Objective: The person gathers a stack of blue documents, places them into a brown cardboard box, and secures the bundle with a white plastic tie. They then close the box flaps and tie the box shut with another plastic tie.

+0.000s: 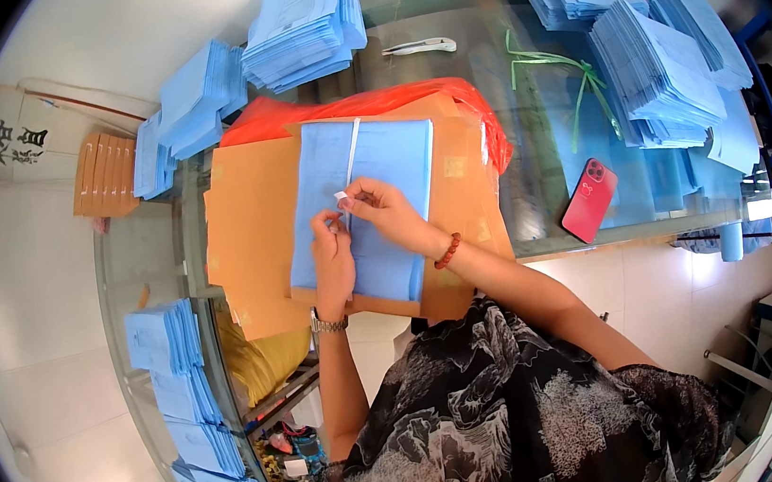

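A blue paper sheet or folded bundle (392,169) lies over brown kraft paper sheets (260,234), with a narrow white strip (352,148) running lengthwise down it. My right hand (390,212) pinches a small white end of the strip (341,195) between thumb and finger near the middle of the blue paper. Just below and to the left, my left hand (334,254) rests on the blue paper with its fingers curled close to the strip; what its fingertips grip is partly hidden. Red plastic sheeting (258,121) shows beneath the kraft paper.
Stacks of blue papers stand at the back (298,30), right (659,67) and lower left (165,337). A white utility knife (421,46), green plastic ties (584,68) and a red phone (589,201) lie on the glass-topped table (526,218). Brown bundles (103,174) stand far left.
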### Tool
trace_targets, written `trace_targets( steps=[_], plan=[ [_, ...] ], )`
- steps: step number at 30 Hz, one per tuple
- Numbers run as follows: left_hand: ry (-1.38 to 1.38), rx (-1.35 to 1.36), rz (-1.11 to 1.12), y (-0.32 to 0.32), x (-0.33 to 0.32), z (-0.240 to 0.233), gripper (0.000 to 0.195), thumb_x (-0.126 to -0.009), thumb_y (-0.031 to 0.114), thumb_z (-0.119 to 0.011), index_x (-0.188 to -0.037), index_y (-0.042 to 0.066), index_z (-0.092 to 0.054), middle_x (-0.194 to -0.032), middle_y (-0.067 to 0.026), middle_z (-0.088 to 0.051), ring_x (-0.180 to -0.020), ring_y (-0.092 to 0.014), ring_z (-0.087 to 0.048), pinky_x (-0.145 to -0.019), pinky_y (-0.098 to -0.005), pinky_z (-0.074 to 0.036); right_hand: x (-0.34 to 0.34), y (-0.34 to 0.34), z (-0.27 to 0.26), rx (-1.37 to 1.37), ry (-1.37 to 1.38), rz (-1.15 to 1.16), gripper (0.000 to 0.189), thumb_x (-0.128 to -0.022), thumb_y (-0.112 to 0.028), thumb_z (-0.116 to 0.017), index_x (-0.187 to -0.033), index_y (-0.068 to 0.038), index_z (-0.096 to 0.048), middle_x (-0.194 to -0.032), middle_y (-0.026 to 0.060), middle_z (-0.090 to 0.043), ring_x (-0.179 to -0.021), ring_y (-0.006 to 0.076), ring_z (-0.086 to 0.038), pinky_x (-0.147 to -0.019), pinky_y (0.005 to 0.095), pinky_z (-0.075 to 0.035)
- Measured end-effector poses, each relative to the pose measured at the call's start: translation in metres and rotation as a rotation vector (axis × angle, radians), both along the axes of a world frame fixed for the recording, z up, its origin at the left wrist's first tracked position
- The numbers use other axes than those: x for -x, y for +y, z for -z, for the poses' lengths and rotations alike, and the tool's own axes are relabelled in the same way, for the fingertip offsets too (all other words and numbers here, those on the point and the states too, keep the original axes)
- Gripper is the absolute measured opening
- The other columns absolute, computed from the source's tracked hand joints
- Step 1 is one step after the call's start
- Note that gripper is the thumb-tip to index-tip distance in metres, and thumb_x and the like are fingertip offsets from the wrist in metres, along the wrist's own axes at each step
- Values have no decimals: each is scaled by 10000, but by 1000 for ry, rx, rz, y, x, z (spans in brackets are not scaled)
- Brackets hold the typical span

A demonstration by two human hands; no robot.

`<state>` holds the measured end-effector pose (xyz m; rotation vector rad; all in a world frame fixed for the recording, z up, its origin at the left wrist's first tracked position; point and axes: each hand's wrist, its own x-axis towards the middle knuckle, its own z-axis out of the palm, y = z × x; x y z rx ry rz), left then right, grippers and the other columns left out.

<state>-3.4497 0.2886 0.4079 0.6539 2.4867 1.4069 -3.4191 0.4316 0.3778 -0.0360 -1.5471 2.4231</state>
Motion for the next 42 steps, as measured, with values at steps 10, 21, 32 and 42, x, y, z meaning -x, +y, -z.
trace_targets(
  steps=[10, 21, 32, 42],
  plan=[
    [-107, -151, 69, -12, 12, 10, 168, -994, 92, -438, -1146, 26, -412, -802, -80, -524, -730, -162, -494, -692, -309, -427, 6, 16, -11, -310, -142, -103, 161, -964, -127, -594, -887, 12, -571, -720, 48, -615, -654, 99, -588, -590, 259, -469],
    [-248, -335, 253, -7, 30, -20, 163, -1028, 95, -429, -1161, 3, -405, -785, -40, -499, -749, -117, -489, -751, -270, -455, 13, 27, -14, -833, 39, -178, 148, -827, -87, -669, -804, 59, -676, -700, 192, -656, -602, 287, -633, -599, 355, -507],
    [162, -57, 152, 10, 22, -36, 534, -943, 72, -599, -1411, 19, -348, -887, -40, -601, -732, -105, -533, -699, -264, -482, 24, 48, -5, -628, -31, -376, 146, -817, -102, -712, -794, 42, -707, -640, 123, -670, -599, 137, -659, -573, 296, -509],
    [214, 258, 54, -25, -3, -29, 99, -866, 90, -655, -923, 12, -678, -832, -96, -665, -688, -205, -575, -647, -340, -467, 29, 52, -19, -363, -144, -520, 97, -803, -3, -722, -841, 85, -710, -828, 129, -724, -737, 153, -707, -649, 249, -571]
  ],
)
